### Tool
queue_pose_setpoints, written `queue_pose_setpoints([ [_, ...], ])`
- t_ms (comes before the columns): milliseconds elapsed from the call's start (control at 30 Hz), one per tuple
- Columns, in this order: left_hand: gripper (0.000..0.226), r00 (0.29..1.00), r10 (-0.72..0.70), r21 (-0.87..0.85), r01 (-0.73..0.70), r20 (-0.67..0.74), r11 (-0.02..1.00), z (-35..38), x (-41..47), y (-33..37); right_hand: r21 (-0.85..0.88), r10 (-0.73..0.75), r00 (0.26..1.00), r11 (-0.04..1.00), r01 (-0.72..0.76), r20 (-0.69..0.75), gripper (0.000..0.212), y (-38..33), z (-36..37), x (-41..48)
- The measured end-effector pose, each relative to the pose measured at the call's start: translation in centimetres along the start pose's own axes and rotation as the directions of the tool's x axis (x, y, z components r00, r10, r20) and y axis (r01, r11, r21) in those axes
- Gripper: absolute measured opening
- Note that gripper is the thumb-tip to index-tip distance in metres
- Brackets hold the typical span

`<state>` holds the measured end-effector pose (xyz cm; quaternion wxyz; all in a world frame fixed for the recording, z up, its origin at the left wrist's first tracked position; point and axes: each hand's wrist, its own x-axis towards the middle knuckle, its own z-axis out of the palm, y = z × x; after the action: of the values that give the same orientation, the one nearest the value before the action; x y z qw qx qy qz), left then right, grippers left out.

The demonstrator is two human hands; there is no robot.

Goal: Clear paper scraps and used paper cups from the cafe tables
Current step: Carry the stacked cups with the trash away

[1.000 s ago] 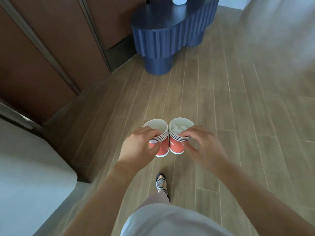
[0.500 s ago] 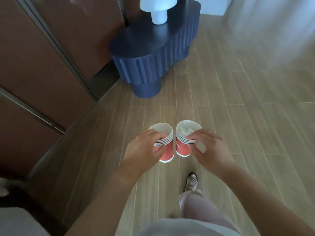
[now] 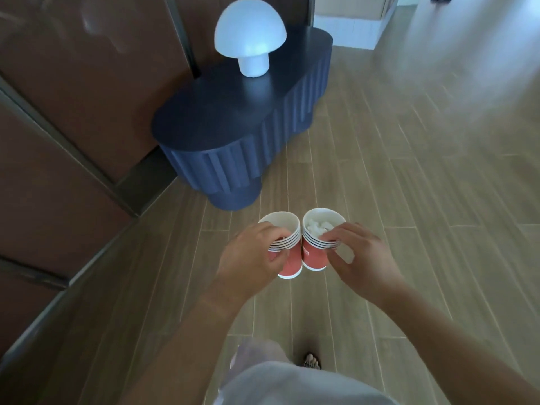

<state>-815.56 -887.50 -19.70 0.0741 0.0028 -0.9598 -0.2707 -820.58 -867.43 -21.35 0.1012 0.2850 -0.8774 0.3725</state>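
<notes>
Two stacks of red paper cups are held side by side in mid-air above the floor (image 3: 423, 206), in front of the person's body, with their rims touching or very nearly so. The left stack (image 3: 292, 266) shows several white rims nested together, and its top cup appears empty. The right stack (image 3: 315, 257) is nested likewise, and white paper scraps (image 3: 317, 227) are seen crumpled inside its top cup. The left stack is gripped by the left hand (image 3: 248, 258), whose fingers are curled round the rims and the upper wall. The right stack is grasped by the right hand (image 3: 365, 258), with fingertips laid over the rim and the thumb pressed against the side. Both stacks are tilted slightly away from each other at the base. Ahead of the cups, a dark blue table (image 3: 222, 118) with fluted sides stands on the wooden planks, close against brown wall panels (image 3: 73, 97). A white mushroom-shaped lamp (image 3: 249, 33) is set upright on the far end of the tabletop. Below the arms, a pale garment (image 3: 277, 384) and one sandalled foot (image 3: 312, 361) are seen.
</notes>
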Motion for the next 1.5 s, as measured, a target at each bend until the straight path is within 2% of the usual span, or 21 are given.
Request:
queue_pose_setpoints([
  [433, 0.029, 1.000, -0.031, -0.001, 0.031, 0.007, 1.000, 0.9, 26.0, -7.7, 0.018, 0.016, 0.996, 1.000, -0.017, 0.087, 0.026, 11.4, 5.6, 24.3],
  [667, 0.031, 0.995, 0.074, 0.020, -0.075, 0.069, 0.997, -1.4, 43.7, -10.2, -0.033, 0.069, 0.996, 0.997, -0.071, -0.054, 0.026, 17.2, 6.8, 39.2],
  [800, 0.036, 0.990, 0.114, 0.042, -0.118, 0.081, 0.992, -1.1, 50.8, -11.2, -0.025, 0.127, 0.990, 0.991, -0.129, -0.061, 0.025, 20.4, 7.8, 45.0],
  [1167, 0.025, 0.995, 0.050, 0.018, -0.051, 0.082, 0.999, 4.8, 73.4, -12.0, -0.002, 0.144, 0.990, 0.990, -0.144, 0.004, 0.017, 35.6, 6.1, 63.0],
  [1300, 0.031, 0.995, -0.010, 0.023, 0.008, 0.095, 1.000, 7.0, 82.1, -11.3, -0.022, 0.100, 0.993, 0.995, -0.099, 0.060, 0.018, 41.7, 4.1, 70.4],
  [1500, 0.033, 0.998, -0.026, 0.041, 0.024, 0.049, 0.999, 9.3, 92.7, -10.4, -0.019, 0.121, 0.988, 0.993, -0.119, 0.093, 0.016, 49.1, 3.1, 79.3],
])
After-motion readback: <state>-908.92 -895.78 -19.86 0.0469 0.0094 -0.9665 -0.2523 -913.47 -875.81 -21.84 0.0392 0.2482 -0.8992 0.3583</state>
